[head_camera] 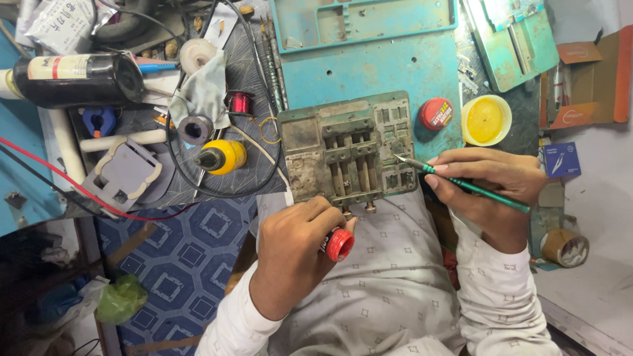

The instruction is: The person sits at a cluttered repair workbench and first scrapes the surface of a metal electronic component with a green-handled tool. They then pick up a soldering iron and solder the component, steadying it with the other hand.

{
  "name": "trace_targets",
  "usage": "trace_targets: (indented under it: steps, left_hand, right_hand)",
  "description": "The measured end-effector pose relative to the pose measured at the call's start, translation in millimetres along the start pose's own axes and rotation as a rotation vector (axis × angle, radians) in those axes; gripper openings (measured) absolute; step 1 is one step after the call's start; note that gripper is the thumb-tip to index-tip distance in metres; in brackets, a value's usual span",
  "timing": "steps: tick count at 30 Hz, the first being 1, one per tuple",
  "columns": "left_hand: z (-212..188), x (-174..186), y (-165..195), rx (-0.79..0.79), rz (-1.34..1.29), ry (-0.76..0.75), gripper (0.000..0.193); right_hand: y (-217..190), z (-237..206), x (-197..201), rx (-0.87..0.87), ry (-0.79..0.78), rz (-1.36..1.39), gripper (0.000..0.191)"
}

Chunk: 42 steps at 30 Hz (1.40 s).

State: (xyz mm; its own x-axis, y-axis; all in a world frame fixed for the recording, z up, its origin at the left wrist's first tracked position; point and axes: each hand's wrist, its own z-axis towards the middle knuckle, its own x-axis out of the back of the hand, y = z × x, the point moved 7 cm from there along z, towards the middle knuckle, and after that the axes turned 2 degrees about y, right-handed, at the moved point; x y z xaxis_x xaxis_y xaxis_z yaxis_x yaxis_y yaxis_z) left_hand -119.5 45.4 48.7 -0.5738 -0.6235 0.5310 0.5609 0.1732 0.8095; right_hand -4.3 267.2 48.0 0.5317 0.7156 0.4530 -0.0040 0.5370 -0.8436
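Observation:
My left hand [295, 245] is closed around a small bottle with a red cap [339, 244], held just below the near edge of a worn grey metal holding fixture [310, 161]. My right hand [488, 182] grips a green-handled pair of tweezers [461, 183], whose fine tip [397, 157] touches the right part of the fixture. Both hands sit over my lap, which is covered in white patterned cloth.
A teal work mat [376, 66] lies under the fixture. Beside it stand a red round tin [436, 113], a yellow tub [486, 120], a yellow-capped bottle [222, 157], a copper wire spool [239, 102] and a dark bottle [72, 80]. Cables cross the left side.

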Motion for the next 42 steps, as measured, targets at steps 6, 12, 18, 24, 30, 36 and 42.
trace_targets:
  steps: [6,12,18,24,30,36,42]
  left_hand:
    - [1,0,-1,0.003,-0.005,0.005,0.015]
    - [2,-2,-1,0.005,0.001,0.009,0.015]
    - [4,-2,-2,0.013,-0.007,-0.001,0.016]
    - [3,-2,-2,0.011,0.005,0.007,0.017]
    - [3,0,-2,0.0,-0.003,0.008,0.017]
    - [2,-1,-2,0.011,0.006,-0.004,0.018]
    - [3,1,-1,0.0,-0.003,0.009,0.016]
  right_hand:
    - [-6,7,-2,0.06,-0.064,-0.206,0.019]
    - [4,8,-1,-0.041,-0.014,-0.022,0.013]
    - [4,8,-3,-0.022,0.009,-0.139,0.015]
    - [3,6,-5,-0.025,0.024,-0.159,0.013]
    - [-3,7,-7,-0.002,0.016,-0.236,0.012]
    - [-9,10,-9,-0.002,-0.001,-0.207,0.011]
    - [-15,11,-8,0.027,-0.001,-0.187,0.013]
